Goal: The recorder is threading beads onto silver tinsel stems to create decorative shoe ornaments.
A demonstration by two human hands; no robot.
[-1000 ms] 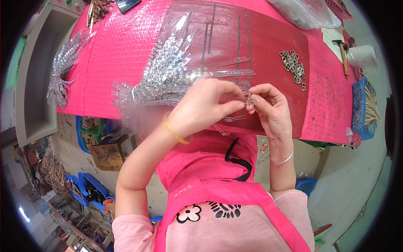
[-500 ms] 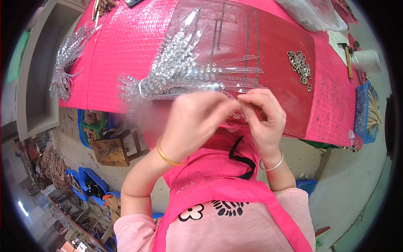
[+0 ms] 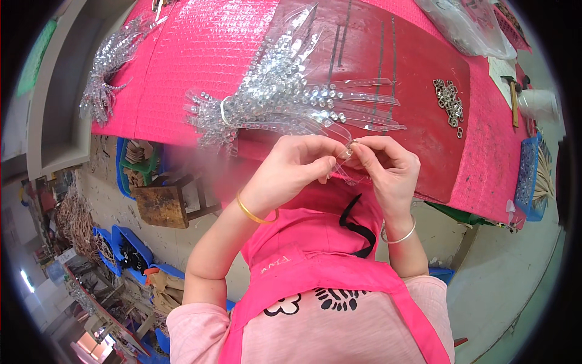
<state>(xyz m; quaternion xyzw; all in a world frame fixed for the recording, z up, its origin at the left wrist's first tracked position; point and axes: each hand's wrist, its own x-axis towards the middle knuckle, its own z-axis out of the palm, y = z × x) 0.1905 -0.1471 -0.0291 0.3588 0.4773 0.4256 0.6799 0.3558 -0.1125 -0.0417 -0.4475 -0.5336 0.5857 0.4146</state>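
Observation:
My left hand (image 3: 297,162) is closed, thumb and forefinger pinching a clear plastic strap (image 3: 351,177) that loops below the fingertips. Against it, my right hand (image 3: 391,173) pinches a tiny shiny metal piece, seemingly a buckle (image 3: 350,149); the fingers partly hide it. Just beyond my hands lies a bundle of clear straps (image 3: 267,91) set with round rhinestones, tied near its left end by a white band (image 3: 225,111). Several strap ends fan out to the right over a dark red mat (image 3: 418,67). Loose metal buckles (image 3: 448,102) lie in a pile on the mat's right side.
A second bundle of sparkling straps (image 3: 109,73) lies on the pink table cover (image 3: 188,60) at the left. Along the right edge are a hammer (image 3: 515,104), a plastic cup (image 3: 538,105) and a blue basket (image 3: 530,182). A wooden stool (image 3: 160,206) stands below the table.
The view has shifted slightly, so the table things appear further right. My left fingers have turned and steadied at the right fingertips, where the metal piece now shows.

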